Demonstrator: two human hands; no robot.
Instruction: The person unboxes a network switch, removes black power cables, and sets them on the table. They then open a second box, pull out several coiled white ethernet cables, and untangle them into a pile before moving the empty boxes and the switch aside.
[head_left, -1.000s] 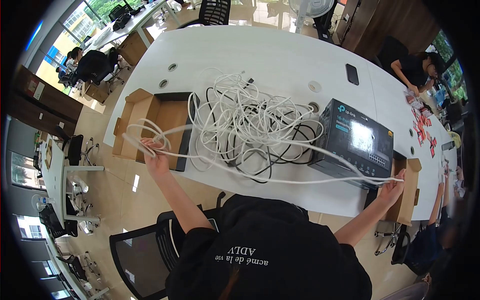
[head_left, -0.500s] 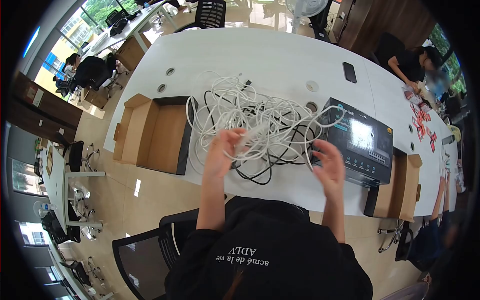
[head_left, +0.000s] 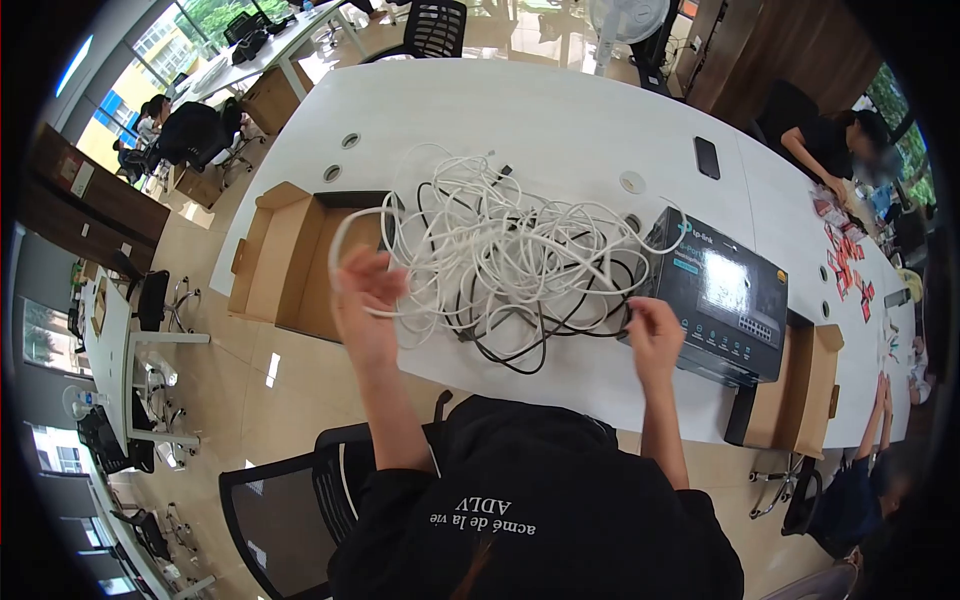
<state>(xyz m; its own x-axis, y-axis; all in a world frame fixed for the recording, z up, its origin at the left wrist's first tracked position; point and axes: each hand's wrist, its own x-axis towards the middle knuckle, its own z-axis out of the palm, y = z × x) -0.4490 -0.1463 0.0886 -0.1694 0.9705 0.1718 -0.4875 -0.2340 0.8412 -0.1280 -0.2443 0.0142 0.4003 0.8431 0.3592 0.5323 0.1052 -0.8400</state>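
Observation:
A tangled heap of white network cables (head_left: 500,225) lies in front of me, with black cables (head_left: 540,345) mixed in along its near side. At the heap's left edge is my left hand (head_left: 370,290), slightly blurred, its fingers curled on a white cable that loops up over the open box. My right hand (head_left: 655,335) is at the heap's right edge, thumb and fingertips pinched together beside the black cable. What lies between those fingertips is too small to make out. Just right of it stands a dark tp-link box (head_left: 725,295).
An open cardboard box (head_left: 275,255) sits at the left, another open box (head_left: 795,385) at the right. A black phone (head_left: 706,157) lies farther back on the white table (head_left: 480,100). Small red packets (head_left: 845,260) are near another person (head_left: 835,145) at the right.
My left hand has moved left from the middle of the heap, and a white cable loop has swung left with it. My right hand's fingers have closed from apart to a pinch.

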